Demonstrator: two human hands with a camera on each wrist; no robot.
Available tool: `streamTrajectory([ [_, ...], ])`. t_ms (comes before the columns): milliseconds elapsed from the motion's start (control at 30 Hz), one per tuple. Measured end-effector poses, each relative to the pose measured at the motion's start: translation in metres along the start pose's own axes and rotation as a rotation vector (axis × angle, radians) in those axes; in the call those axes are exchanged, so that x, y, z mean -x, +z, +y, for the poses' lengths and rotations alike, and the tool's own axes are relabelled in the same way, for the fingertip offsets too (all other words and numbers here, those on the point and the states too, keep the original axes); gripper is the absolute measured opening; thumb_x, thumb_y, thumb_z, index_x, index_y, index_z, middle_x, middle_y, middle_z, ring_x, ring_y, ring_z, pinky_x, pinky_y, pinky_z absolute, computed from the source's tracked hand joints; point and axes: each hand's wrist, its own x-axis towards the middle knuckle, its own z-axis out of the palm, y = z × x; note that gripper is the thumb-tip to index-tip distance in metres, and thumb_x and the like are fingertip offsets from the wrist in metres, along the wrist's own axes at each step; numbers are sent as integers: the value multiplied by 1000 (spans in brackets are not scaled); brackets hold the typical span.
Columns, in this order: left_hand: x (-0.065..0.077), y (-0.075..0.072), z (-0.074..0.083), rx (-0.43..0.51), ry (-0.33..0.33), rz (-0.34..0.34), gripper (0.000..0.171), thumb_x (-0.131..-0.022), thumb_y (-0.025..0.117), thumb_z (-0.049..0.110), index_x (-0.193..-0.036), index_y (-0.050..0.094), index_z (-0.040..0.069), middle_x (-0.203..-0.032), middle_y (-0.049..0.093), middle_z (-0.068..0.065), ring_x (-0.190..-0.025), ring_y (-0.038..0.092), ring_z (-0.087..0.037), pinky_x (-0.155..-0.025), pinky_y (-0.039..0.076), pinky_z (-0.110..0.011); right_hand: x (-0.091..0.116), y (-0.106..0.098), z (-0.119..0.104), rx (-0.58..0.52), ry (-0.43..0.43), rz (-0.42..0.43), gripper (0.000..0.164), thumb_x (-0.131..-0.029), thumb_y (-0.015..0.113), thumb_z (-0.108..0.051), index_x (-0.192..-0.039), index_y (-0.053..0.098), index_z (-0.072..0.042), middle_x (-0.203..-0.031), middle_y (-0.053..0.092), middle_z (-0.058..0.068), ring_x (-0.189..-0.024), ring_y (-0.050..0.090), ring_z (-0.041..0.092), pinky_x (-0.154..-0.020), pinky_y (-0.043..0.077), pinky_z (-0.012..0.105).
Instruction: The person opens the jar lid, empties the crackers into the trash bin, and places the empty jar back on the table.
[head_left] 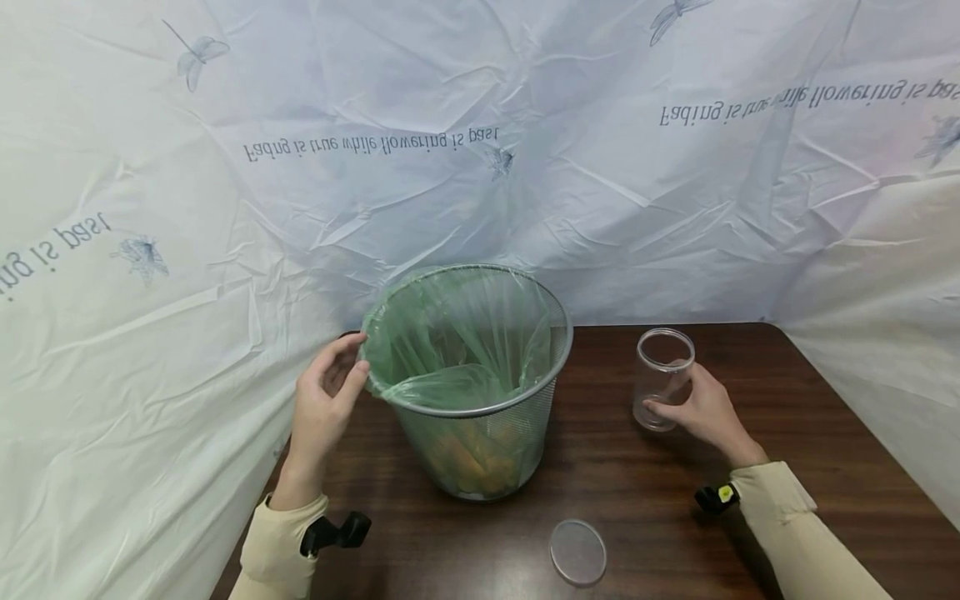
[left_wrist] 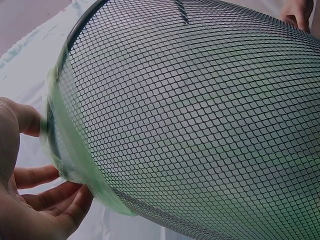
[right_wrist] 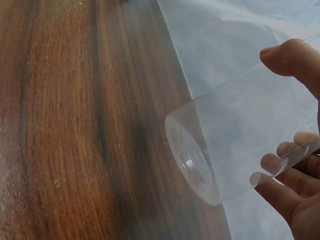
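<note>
A silver wire-mesh trash can [head_left: 529,442] stands on the brown table, lined with a green translucent trash bag [head_left: 450,387] folded over its rim. At its left rim, my left hand [head_left: 324,398] pinches the bag's edge between thumb and fingers, as the left wrist view also shows from below. My right hand [head_left: 708,410] grips a clear plastic jar [head_left: 654,379] from its right side, thumb and fingers round the lower wall. The jar is upright with its mouth uncovered. Through its clear wall in the right wrist view, the fingertips [right_wrist: 271,164] show.
A round clear lid [head_left: 577,552] lies flat near the table's front. Orange-yellow contents [head_left: 472,458] show through the can's lower mesh. White printed cloth [head_left: 420,192] hangs behind the table [head_left: 637,492] and along both sides.
</note>
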Motion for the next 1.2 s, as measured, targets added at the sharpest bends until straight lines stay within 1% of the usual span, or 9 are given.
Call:
streamTrajectory([
  [67,0,0,0,-1,0,0,37,-95,60,3,-132,55,-1,-132,55,-15,-119,55,-13,-99,43,-16,0,0,0,-2,1,0,49,-72,88,-33,-102,57,-9,-94,60,7,-93,58,28,-74,45,44],
  [200,-1,1,0,3,1,0,38,-95,60,3,-132,55,-1,-133,55,-17,-120,55,-13,-99,43,-16,1,-1,1,-9,3,-6,45,-72,87,-34,-96,56,-11,-99,60,9,-99,58,31,-77,45,49],
  [267,-1,1,0,7,1,-1,38,-95,60,3,-132,55,-1,-133,55,-17,-120,55,-13,-100,42,-16,2,-1,1,-8,4,-6,45,-72,87,-34,-94,55,-12,-99,60,10,-99,57,32,-77,45,49],
  [500,-2,0,0,5,5,1,37,-95,60,3,-132,56,-1,-132,56,-16,-118,55,-13,-98,44,-16,3,1,2,6,3,0,43,-72,87,-33,-93,55,-13,-94,60,6,-91,59,27,-72,46,41],
  [733,-2,0,0,6,11,3,37,-95,60,2,-131,56,-2,-131,56,-16,-116,56,-13,-97,44,-16,4,2,6,26,4,4,43,-71,88,-33,-91,54,-15,-94,60,6,-88,58,25,-68,45,34],
  [867,-2,1,0,11,13,3,37,-95,60,2,-131,56,-2,-131,56,-17,-116,56,-13,-97,44,-16,5,2,6,25,2,3,43,-71,88,-34,-91,54,-15,-94,60,6,-88,58,24,-67,45,32],
  [1033,-1,0,0,11,16,1,37,-95,60,2,-131,56,-2,-132,56,-17,-117,56,-14,-98,44,-16,5,1,5,15,-4,1,43,-72,87,-34,-93,54,-15,-91,60,5,-83,58,21,-64,45,30],
  [1200,-1,0,-1,4,8,-1,37,-95,59,3,-132,56,-1,-132,56,-16,-116,56,-13,-97,44,-16,7,2,4,15,1,-3,44,-72,87,-35,-96,55,-15,-90,60,4,-80,57,18,-64,45,30],
])
